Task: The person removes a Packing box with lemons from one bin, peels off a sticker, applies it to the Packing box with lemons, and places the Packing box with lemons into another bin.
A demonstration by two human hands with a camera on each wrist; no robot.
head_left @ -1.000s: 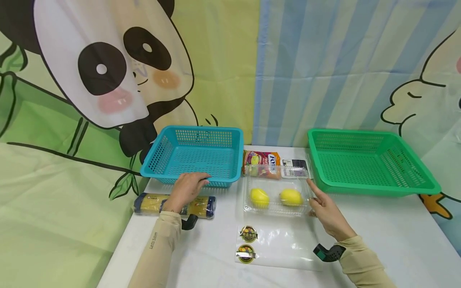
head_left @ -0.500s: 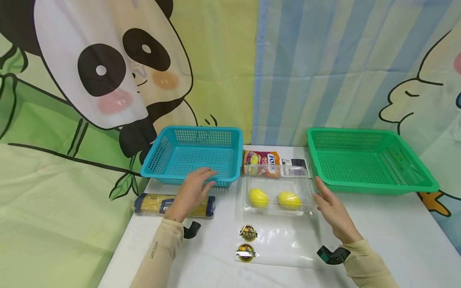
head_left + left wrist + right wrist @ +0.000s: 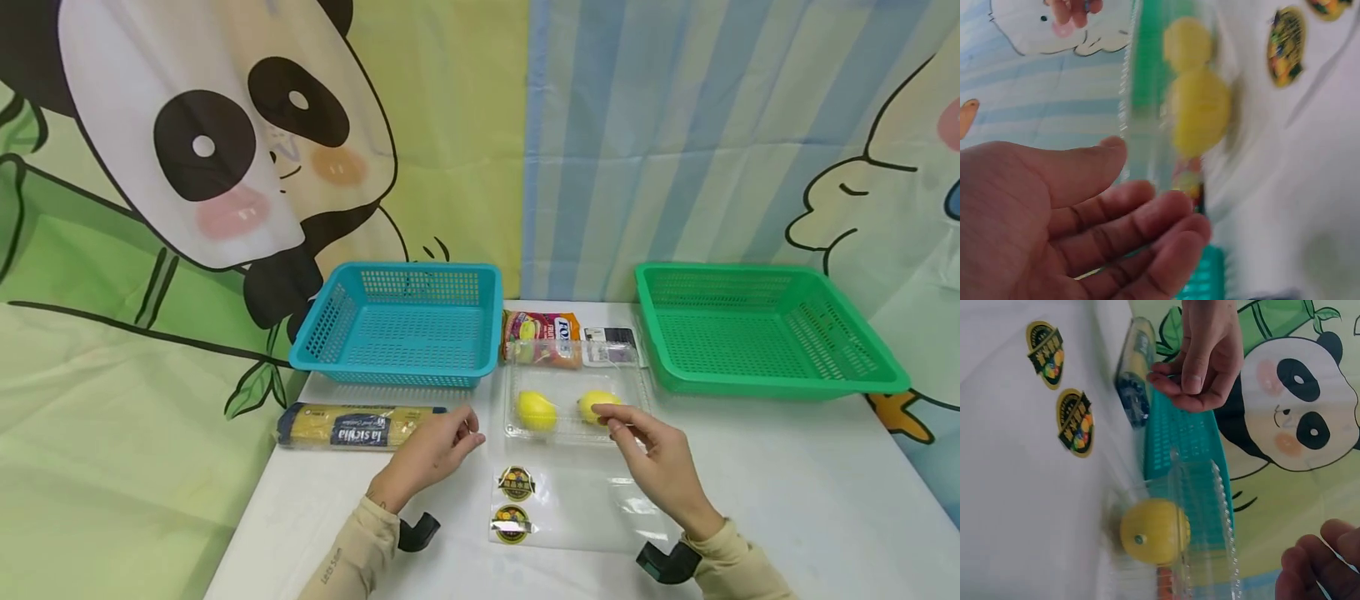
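Two yellow lemons sit in a clear plastic container with its lid raised at the back. My right hand hovers at the container's front right, fingertips overlapping the right lemon in the head view. Its fingers are loosely bent and hold nothing. Between the spaghetti pack and the container, my left hand hangs over the table, fingers relaxed around bare air. In the left wrist view, that hand's fingers spread below the lemons. A clear sheet with two round fruit stickers lies in front.
A blue basket stands at the back left and a green basket at the back right. Between them, behind the container, lie a colourful FOX'S sweets bag and a flat pack with a black-and-white label. A printed curtain hangs behind.
My left hand has moved from over the spaghetti pack, by the blue basket's front rim, rightward and closer to me. My right hand has shifted from the container's right side leftward to its front.
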